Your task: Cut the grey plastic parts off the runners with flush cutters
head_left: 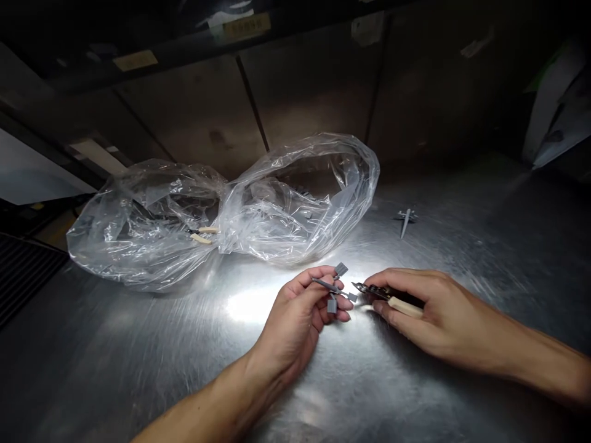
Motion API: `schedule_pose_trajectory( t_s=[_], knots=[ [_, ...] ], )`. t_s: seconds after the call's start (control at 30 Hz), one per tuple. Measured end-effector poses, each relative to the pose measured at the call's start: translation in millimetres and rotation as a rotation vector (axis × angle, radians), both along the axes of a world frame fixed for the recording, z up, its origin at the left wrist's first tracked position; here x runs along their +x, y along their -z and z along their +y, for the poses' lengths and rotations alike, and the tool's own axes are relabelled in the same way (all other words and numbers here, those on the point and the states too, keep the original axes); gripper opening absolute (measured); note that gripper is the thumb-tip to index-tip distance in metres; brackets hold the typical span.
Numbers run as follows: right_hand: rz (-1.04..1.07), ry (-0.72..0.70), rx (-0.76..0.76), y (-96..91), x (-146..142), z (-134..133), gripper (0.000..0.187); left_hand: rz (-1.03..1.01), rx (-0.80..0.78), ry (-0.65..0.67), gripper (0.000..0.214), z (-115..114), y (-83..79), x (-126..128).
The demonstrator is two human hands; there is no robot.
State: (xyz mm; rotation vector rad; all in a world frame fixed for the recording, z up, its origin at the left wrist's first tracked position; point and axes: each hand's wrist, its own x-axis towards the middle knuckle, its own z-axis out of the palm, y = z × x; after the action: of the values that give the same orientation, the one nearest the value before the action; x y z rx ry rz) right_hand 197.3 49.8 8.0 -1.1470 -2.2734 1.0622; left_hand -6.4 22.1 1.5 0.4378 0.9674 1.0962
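Steel worktop at frame centre bears both hands: the left hand pinches a small grey three-tabbed part, and the right hand closes around cream-handled pliers, dark nose pointing left, just beside the part. Transparent plastic bag lies upper left.

Right hand: fingers cover the middle of the cream-handled hand tool; its metal tip is partly blurred, exact type cannot be told. Left hand: fingers hide part of the small grey plastic parts; fine detail too small to tell. Clear plastic bag: contents at 9 o'clock blurred behind the film. Grey metal item at 3 o'clock: too small to identify. White sheets at 2 o'clock: cut off by the frame edge. Left forearm and right forearm: both cut off by the frame edge.
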Motion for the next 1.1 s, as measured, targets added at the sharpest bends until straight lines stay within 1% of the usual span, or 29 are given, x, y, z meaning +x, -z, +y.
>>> schedule_pose_trajectory(
  t_s=[0.13,0.3,0.43,0.63,0.77,0.83,0.87,0.93,1.0,1.03,1.1],
  knots=[
    [-0.04,0.007,0.032,1.5,0,-1,0.03,-0.026,-0.018,0.023,0.013,0,-0.5,0],
    [-0.066,0.017,0.013,-2.4,-1,-2,0.022,-0.014,-0.03,0.018,0.019,0,-0.7,0],
    [-0.093,0.028,0.029,-2.3,-3,-3,0.018,-0.018,-0.029,0.022,0.017,-1,-1.9,0],
    [-0.084,0.024,-0.002,0.3,-2,-2,0.026,-0.083,-0.026,0.068,0.015,-5,0.1,3],
    [-0.076,0.017,-0.016,-1.2,-1,-2,0.028,-0.075,-0.003,0.091,0.019,-6,1.0,3],
    [-0.07,0.01,-0.026,-2.8,0,-1,0.027,-0.003,0.027,0.138,0.027,-7,-0.2,2],
    [-0.064,-0.002,-0.035,-3.8,1,0,0.027,0.074,0.065,0.171,0.032,-8,-1.0,1],
    [-0.053,-0.04,-0.057,-6.3,3,2,0.028,0.309,0.214,0.245,0.041,-9,-2.9,-2],
    [-0.051,-0.097,-0.073,-9.4,6,4,0.03,0.551,0.417,0.304,0.04,-11,-4.4,-5],
    [-0.056,-0.121,-0.075,-11.1,6,4,0.032,0.631,0.505,0.324,0.037,-11,-4.8,-7],
    [-0.072,-0.148,-0.071,-14.1,7,5,0.034,0.697,0.601,0.344,0.031,-11,-4.7,-9]
  ],
)
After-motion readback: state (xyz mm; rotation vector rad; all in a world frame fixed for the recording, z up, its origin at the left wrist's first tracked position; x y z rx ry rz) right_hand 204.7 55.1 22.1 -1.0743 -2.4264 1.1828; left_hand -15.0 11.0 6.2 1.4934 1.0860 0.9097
